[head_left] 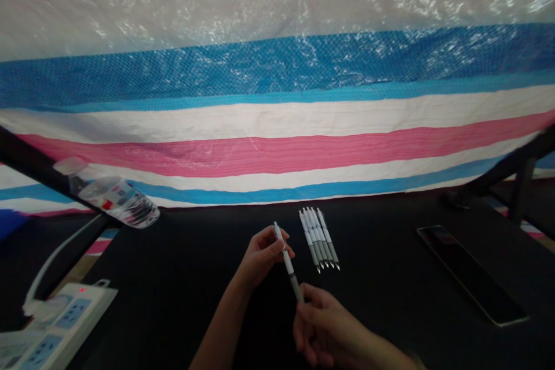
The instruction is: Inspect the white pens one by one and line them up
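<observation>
A white pen with a grey grip point(289, 266) is held at a slant between both hands above the black table. My left hand point(264, 251) pinches its upper part, near the clip and push button. Lower down, my right hand point(321, 321) has thumb and fingers closed round the grey grip end, so the tip is hidden. Just right of the hands, several similar white and grey pens point(318, 238) lie side by side in a row, their tips pointing toward me.
A dark smartphone point(472, 274) lies on the black table point(381, 312) at the right. On the left are a white power strip point(73, 315) with a cable and a tilted clear plastic bottle point(119, 199). Striped plastic sheeting point(277, 153) hangs behind the table.
</observation>
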{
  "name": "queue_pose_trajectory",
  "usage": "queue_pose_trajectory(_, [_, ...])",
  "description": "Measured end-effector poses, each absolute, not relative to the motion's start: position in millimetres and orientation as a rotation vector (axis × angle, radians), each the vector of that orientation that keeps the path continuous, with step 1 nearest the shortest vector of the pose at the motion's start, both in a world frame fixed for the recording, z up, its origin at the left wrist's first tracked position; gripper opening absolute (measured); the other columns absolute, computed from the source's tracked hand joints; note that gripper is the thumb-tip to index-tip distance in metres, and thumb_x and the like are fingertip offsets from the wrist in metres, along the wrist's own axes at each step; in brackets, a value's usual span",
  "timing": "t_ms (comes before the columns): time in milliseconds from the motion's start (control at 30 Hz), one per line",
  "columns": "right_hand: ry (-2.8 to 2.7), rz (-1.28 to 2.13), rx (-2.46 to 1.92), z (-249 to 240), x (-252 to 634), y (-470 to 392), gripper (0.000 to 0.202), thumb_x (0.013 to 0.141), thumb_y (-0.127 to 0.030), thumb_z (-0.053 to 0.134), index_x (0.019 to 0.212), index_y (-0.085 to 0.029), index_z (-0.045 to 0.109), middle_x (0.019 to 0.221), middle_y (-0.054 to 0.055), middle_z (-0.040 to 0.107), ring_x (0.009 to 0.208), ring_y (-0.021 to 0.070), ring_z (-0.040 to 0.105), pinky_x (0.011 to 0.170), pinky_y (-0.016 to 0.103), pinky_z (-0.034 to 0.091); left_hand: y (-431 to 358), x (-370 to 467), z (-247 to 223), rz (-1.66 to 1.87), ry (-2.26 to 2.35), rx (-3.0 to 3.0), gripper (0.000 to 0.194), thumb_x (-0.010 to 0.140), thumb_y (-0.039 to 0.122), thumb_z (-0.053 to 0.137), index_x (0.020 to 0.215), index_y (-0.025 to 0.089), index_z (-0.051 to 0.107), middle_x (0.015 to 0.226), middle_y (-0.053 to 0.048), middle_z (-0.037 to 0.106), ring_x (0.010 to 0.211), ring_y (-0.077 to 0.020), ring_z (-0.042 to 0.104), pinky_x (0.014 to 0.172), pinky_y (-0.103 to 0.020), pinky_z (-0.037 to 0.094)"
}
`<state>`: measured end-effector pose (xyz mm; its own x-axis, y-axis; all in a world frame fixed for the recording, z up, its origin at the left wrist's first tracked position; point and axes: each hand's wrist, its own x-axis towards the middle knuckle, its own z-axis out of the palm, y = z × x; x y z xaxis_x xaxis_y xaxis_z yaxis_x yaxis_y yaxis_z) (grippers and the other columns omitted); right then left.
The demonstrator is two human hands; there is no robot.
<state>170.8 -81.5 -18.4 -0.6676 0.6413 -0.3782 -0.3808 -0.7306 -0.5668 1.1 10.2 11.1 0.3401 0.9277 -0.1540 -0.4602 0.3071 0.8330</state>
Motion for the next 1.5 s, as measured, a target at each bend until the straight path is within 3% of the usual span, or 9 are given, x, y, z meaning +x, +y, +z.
queue_pose_trajectory(100, [-0.604, 2.395, -0.741, -18, 170, -82, 0.048, 0.084, -0.059, 0.066, 0.099, -0.016, 0.050, 0.059, 0.002, 0.067, 0.037, 0.0110, 0.057, 0.035, 0.014, 0.029, 9, 2, 10, 1.019, 0.730, 0.785, 0.036, 0.070, 0.039, 0.086, 0.089, 0.014, 0.068, 0.067, -0.006, 0.070, 0.062, -0.0171, 0.067, 0.055, -0.022, 0.048])
queue_pose_trajectory(200, [-0.575, 2.418, -0.737, -15, 170, -81, 0.055, 0.087, -0.064, 0.056, 0.108, -0.013, 0.052, 0.068, 0.006, 0.070, 0.042, 0.0131, 0.062, 0.036, 0.016, 0.032, 9, 2, 10, 1.033, 0.744, 0.785, 0.036, 0.070, 0.039, 0.086, 0.089, 0.014, 0.068, 0.067, -0.005, 0.070, 0.061, -0.0171, 0.066, 0.055, -0.022, 0.048])
queue_pose_trajectory(367, [-0.681, 2.400, -0.757, -16, 171, -81, 0.050, 0.080, -0.061, 0.070, 0.094, -0.022, 0.043, 0.061, -0.002, 0.065, 0.035, 0.0084, 0.054, 0.035, 0.012, 0.026, 9, 2, 11, 1.035, 0.729, 0.780, 0.035, 0.070, 0.038, 0.086, 0.088, 0.014, 0.068, 0.066, -0.005, 0.070, 0.060, -0.0165, 0.066, 0.054, -0.022, 0.047])
queue_pose_trajectory(633, [-0.608, 2.404, -0.757, -14, 173, -79, 0.053, 0.084, -0.063, 0.062, 0.105, -0.014, 0.051, 0.071, 0.005, 0.069, 0.043, 0.0126, 0.061, 0.035, 0.016, 0.034, 9, 3, 11, 1.038, 0.714, 0.798, 0.033, 0.072, 0.037, 0.084, 0.090, 0.015, 0.069, 0.067, -0.005, 0.070, 0.061, -0.0160, 0.066, 0.054, -0.022, 0.047])
queue_pose_trajectory(767, [-0.719, 2.376, -0.844, -12, 173, -80, 0.050, 0.074, -0.054, 0.077, 0.091, -0.020, 0.045, 0.062, -0.003, 0.063, 0.034, 0.0075, 0.051, 0.034, 0.014, 0.029, 8, 5, 11, 1.025, 0.687, 0.795, 0.030, 0.074, 0.035, 0.084, 0.090, 0.015, 0.069, 0.068, -0.005, 0.070, 0.062, -0.0158, 0.066, 0.055, -0.022, 0.049])
queue_pose_trajectory(900, [-0.621, 2.385, -0.848, -13, 171, -79, 0.048, 0.075, -0.059, 0.073, 0.085, -0.017, 0.052, 0.056, -0.002, 0.061, 0.034, 0.0080, 0.049, 0.033, 0.017, 0.029, 8, 5, 11, 1.028, 0.675, 0.788, 0.030, 0.075, 0.033, 0.083, 0.093, 0.014, 0.071, 0.069, -0.005, 0.070, 0.064, -0.0156, 0.067, 0.057, -0.022, 0.050])
queue_pose_trajectory(1067, [-0.486, 2.413, -0.745, -12, 173, -75, 0.038, 0.071, -0.045, 0.079, 0.077, -0.016, 0.056, 0.049, -0.004, 0.057, 0.032, 0.0071, 0.046, 0.034, 0.018, 0.031, 10, 5, 9, 1.065, 0.643, 0.724, 0.032, 0.069, 0.033, 0.088, 0.088, 0.013, 0.071, 0.068, -0.004, 0.070, 0.064, -0.0151, 0.067, 0.061, -0.023, 0.052])
queue_pose_trajectory(1233, [-0.508, 2.421, -0.721, -11, 174, -75, 0.047, 0.078, -0.060, 0.070, 0.083, -0.015, 0.056, 0.057, 0.002, 0.066, 0.035, 0.0094, 0.053, 0.033, 0.016, 0.030, 10, 7, 10, 1.081, 0.662, 0.705, 0.033, 0.068, 0.034, 0.089, 0.086, 0.013, 0.070, 0.068, -0.003, 0.069, 0.064, -0.0147, 0.067, 0.061, -0.023, 0.052])
queue_pose_trajectory(1500, [-0.582, 2.381, -0.793, -13, 171, -75, 0.046, 0.074, -0.056, 0.076, 0.072, -0.016, 0.053, 0.052, 0.001, 0.064, 0.028, 0.0062, 0.044, 0.031, 0.016, 0.027, 8, 12, 7, 1.050, 0.629, 0.734, 0.032, 0.069, 0.035, 0.088, 0.084, 0.013, 0.069, 0.067, -0.003, 0.069, 0.061, -0.0139, 0.065, 0.060, -0.024, 0.052])
